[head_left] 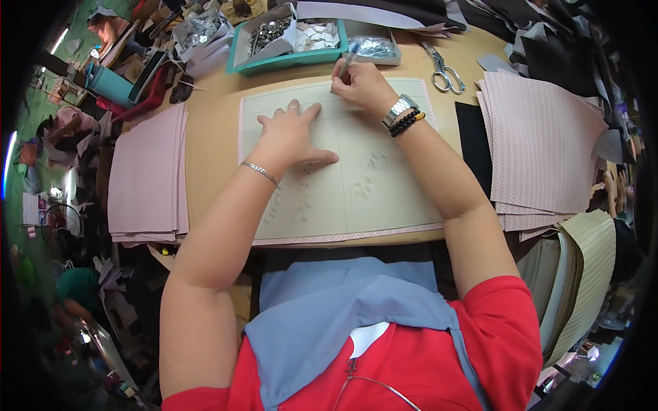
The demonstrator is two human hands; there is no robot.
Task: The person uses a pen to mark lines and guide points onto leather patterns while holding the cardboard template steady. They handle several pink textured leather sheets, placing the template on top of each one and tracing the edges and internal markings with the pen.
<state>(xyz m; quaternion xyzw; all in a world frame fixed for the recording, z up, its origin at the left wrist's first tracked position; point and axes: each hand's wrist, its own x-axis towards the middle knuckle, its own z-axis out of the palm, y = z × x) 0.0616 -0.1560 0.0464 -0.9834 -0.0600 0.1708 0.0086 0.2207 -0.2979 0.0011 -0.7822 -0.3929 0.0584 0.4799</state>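
My left hand [288, 137] is spread on a pale cream board [391, 192] with pencilled-looking lines and marks, fingers apart, pressing it down. Pink patterned material [343, 238] shows round the board's edges. My right hand [363, 89] grips a pen [351, 56] at the board's upper part, just right of my left hand; the tip is hidden by the fingers.
Stacks of pink sheets lie left [145, 178] and right [541, 137], with black material [473, 151] beside the board. Scissors [445, 77], a teal tray [239, 58] of small parts and bags lie behind. Rolled material [576, 267] stands lower right. A co-worker [79, 294] is at far left.
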